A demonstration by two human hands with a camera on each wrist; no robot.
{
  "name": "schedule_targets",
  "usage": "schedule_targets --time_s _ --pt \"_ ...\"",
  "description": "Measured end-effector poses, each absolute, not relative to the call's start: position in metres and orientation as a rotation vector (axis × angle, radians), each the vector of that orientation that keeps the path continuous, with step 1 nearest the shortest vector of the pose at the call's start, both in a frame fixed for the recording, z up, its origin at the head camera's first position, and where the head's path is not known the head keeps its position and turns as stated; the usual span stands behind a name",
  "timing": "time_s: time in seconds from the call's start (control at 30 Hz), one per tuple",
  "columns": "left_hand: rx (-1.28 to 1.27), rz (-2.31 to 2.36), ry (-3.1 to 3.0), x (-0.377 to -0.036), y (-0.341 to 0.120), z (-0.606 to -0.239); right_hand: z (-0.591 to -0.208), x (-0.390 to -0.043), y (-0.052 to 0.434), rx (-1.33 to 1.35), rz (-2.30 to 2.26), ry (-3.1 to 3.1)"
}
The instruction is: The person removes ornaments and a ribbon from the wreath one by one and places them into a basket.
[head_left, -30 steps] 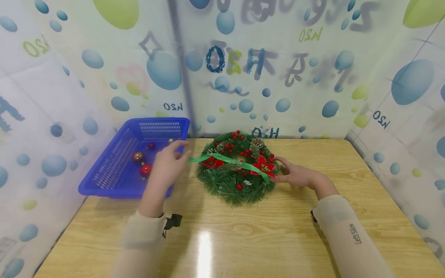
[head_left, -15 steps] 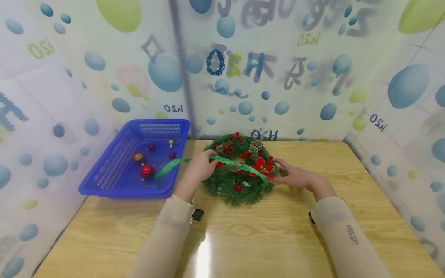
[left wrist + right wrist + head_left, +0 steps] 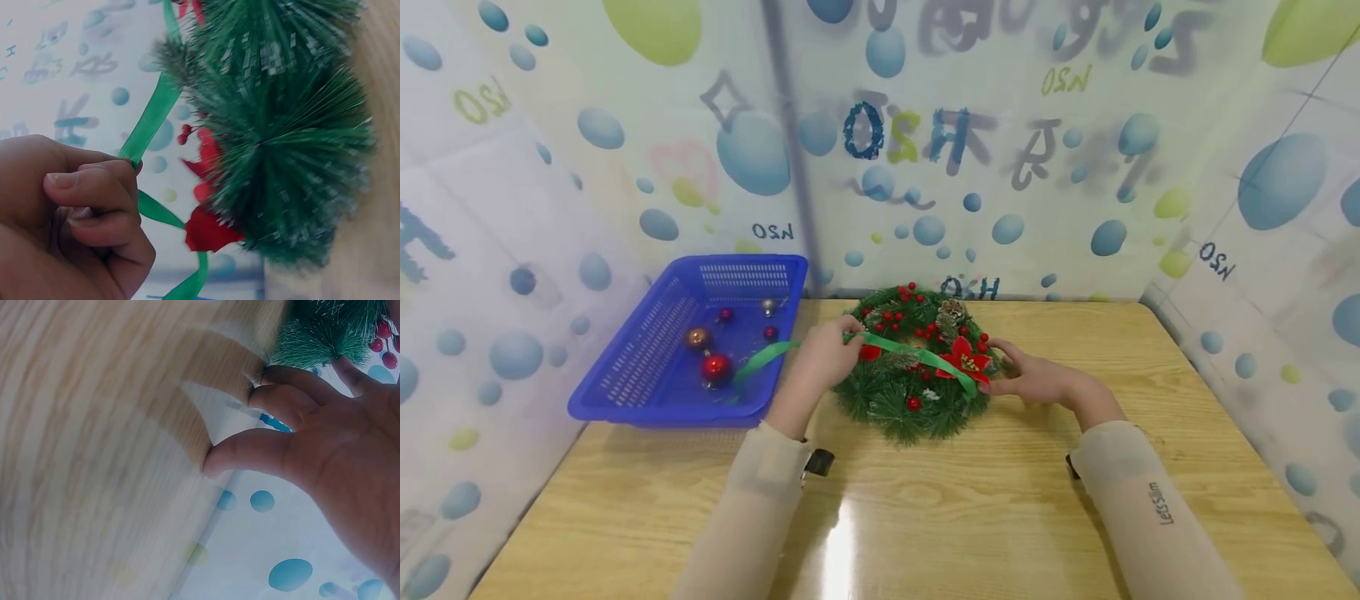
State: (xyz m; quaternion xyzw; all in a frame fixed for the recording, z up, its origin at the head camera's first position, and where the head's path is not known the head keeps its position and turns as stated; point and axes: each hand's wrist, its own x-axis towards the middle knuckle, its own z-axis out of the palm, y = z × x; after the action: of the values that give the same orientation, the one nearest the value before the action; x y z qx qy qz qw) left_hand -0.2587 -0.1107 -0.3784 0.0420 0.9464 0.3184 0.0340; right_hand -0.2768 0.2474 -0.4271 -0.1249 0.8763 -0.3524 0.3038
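Bright, even lighting; glare on the table [image 3: 842,533] near the left forearm; wrist views soft, edges warped.

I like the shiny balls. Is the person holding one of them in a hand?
No, the balls lie in the blue basket, while the left hand pinches the green ribbon and the right hand touches the wreath.

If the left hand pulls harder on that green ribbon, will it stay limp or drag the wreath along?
The green ribbon looks thin and floppy: its loose tail sags toward the blue basket. It probably slips easily from the left hand's pinch. The wreath seems light, so a hard pull would likely drag it, though the right hand steadies its edge.
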Motion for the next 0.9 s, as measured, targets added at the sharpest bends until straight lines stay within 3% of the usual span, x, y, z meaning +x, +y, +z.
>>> schedule_targets --time_s 0.43,0.9 --pt "0.154 1.03 2.963 -0.241 -0.131 -0.34 -0.425 -0.277 0.246 -0.337 -0.935 2.33" --pt "0.112 1.016 3.025 -0.235 -0.169 -0.321 -0.425 -0.276 0.247 -0.339 -0.93 2.332"
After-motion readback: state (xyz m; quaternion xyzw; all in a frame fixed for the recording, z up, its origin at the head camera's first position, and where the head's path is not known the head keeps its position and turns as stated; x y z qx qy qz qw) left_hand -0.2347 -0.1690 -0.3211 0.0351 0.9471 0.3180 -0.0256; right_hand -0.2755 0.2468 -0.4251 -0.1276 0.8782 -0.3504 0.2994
